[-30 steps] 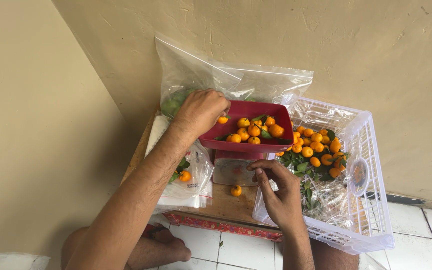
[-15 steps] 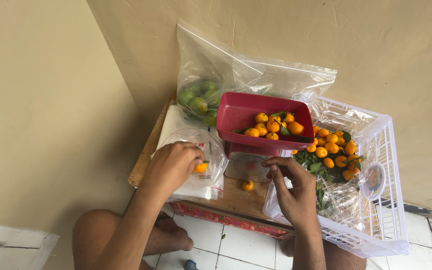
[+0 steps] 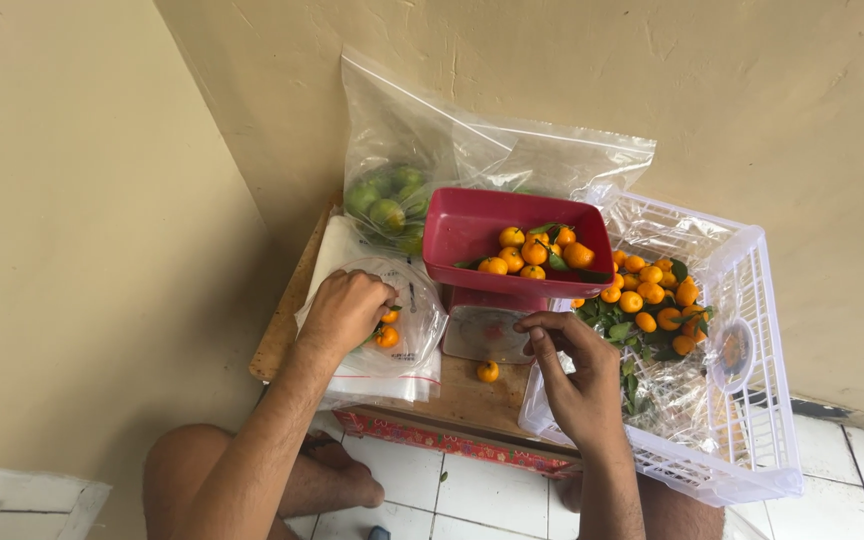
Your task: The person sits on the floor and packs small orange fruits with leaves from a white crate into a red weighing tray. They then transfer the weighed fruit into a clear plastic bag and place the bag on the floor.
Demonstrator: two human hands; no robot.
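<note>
Honestly, best to hold that clear plastic bag [image 3: 392, 330] mouth wide on the wooden bench [image 3: 282, 325] while dropping small orange fruits [image 3: 388, 337] in: left hand [image 3: 344, 312] is curled palm-down, pinching one, right hand [image 3: 577, 375] hovers loosely bent, empty, beside the red scale tray [image 3: 472, 225].

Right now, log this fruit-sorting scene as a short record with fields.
left hand: at the mouth of a small clear bag holding orange fruits
right hand: by the scale body, fingers curled, holding nothing visible
red tray: small orange fruits with leaves
white basket: more orange fruits, leafy
large clear bag: green fruits
loose fruit: on the wooden board
</note>
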